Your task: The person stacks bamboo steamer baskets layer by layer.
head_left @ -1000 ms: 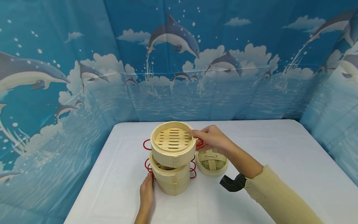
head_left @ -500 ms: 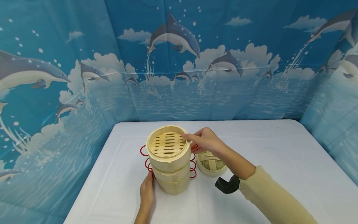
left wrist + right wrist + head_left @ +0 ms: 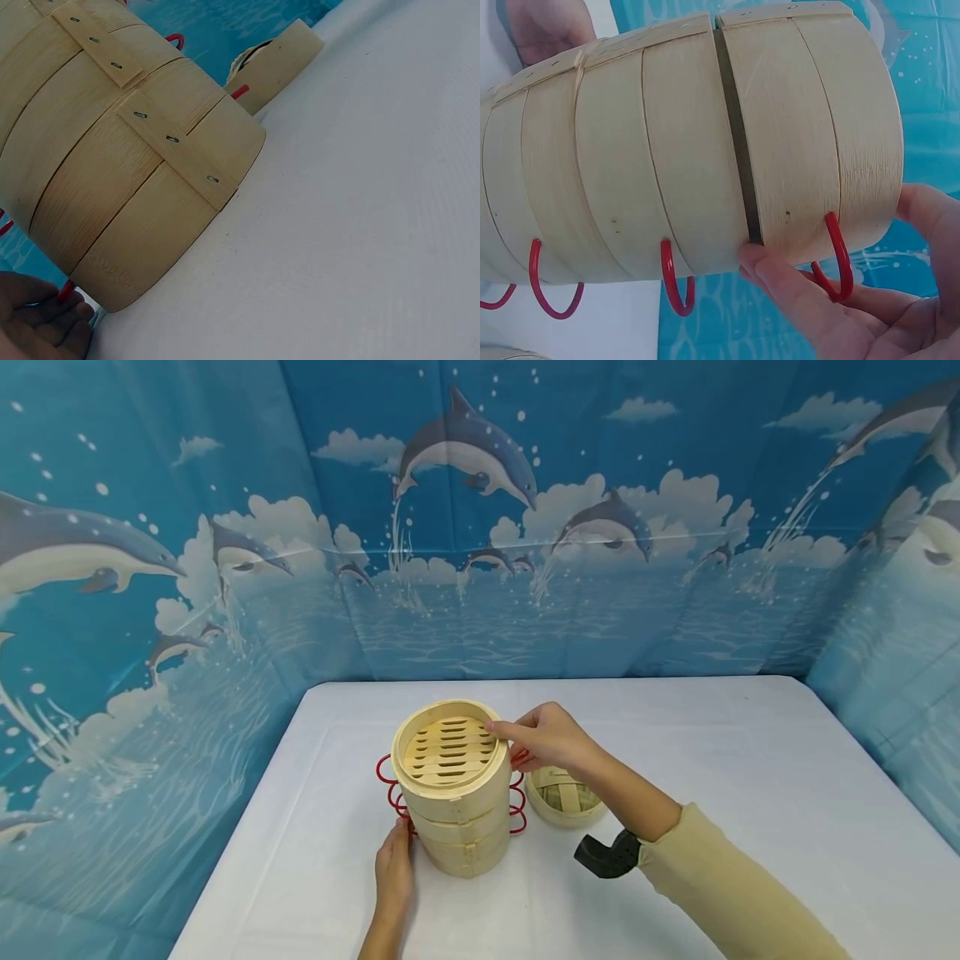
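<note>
A stack of round bamboo steamer baskets [image 3: 461, 843] with red loop handles stands upright on the white table. On top sits another steamer basket [image 3: 450, 797], its slatted floor facing up. My right hand [image 3: 551, 739] grips this top basket at its right side, thumb over the rim, fingers below by the red handle. In the right wrist view a narrow dark gap [image 3: 739, 142] shows between the top basket and the one beneath. My left hand [image 3: 395, 864] holds the stack low on its left, fingers pinching a red handle [image 3: 66, 291] of the bottom basket.
A woven bamboo lid [image 3: 566, 797] lies on the white table [image 3: 712, 760] just right of the stack, partly behind my right forearm. A curtain [image 3: 465, 610] printed with dolphins hangs behind the table. A black device [image 3: 607, 856] is on my right wrist.
My right hand has lowered the top basket, leftward and down, onto the stack; it was raised and offset before. My left hand has stayed in place at the stack's lower left.
</note>
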Demonstrator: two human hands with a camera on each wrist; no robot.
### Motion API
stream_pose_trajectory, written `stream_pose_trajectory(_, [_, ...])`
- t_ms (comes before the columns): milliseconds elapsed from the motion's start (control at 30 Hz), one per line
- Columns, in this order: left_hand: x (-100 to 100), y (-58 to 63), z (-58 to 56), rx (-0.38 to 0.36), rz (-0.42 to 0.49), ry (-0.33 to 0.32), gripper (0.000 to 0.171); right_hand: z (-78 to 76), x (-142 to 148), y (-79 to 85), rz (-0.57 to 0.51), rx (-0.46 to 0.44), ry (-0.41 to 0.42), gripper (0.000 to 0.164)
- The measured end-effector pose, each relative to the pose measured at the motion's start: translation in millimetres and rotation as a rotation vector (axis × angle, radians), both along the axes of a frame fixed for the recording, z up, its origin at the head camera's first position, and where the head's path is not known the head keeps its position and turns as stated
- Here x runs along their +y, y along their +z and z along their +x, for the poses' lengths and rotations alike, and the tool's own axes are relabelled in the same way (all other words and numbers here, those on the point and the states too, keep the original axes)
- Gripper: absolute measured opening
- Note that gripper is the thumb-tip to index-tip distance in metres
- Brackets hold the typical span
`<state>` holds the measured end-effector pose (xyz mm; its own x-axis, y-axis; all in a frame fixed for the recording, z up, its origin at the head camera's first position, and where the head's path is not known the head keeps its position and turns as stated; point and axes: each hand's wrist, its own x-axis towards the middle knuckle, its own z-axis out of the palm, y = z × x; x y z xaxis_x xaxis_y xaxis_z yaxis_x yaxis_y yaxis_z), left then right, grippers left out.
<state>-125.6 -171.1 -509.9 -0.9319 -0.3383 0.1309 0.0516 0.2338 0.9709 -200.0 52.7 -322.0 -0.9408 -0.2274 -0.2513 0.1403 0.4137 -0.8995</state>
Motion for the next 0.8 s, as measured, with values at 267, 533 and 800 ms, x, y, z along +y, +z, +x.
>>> stream_pose_trajectory(267, [-0.2, -1.8, -0.8, -0.007, -0.01, 0.005, 0.045, 1.2, 1.9, -4.2, 0.005, -0.013, -0.006, 0.045])
stream_pose_trajectory(533, [-0.1, 0.4, -0.6, -0.017, 0.009, 0.006, 0.045, -0.4, 1.9, -5.1, -0.027, -0.015, -0.017, 0.051])
stream_pose_trajectory(800, [0.5, 2.5, 0.4, -0.02, 0.037, -0.011, 0.045, 0.1, 1.9, -2.2, -0.017, 0.01, -0.009, 0.05])
